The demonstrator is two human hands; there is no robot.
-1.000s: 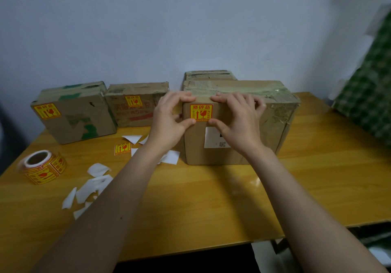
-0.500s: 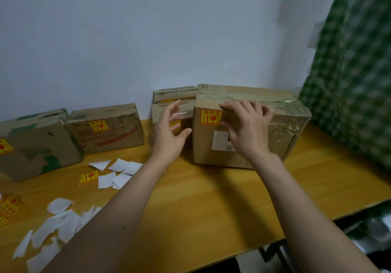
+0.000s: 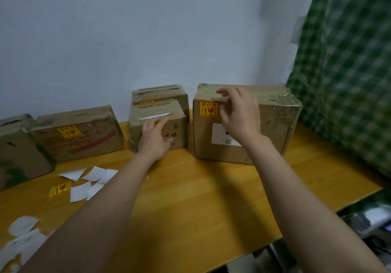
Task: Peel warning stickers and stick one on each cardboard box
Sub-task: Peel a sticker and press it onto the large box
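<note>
White backing scraps [image 3: 91, 182] and one loose yellow warning sticker [image 3: 60, 188] lie on the near left of the wooden counter [image 3: 211, 198]. Beyond them, the left hand [image 3: 154, 139] rests flat against the front face of the small cardboard box [image 3: 175, 131], fingers straight and together, holding nothing. The right hand [image 3: 241, 116] is at the front upper edge of the large cardboard box [image 3: 273, 124], fingers loosely curled, gripping nothing visible. A yellow sticker [image 3: 208, 109] is stuck on that box's front, upper left, just beside the right hand. Further left, a labelled box [image 3: 91, 139] stands against the wall
</note>
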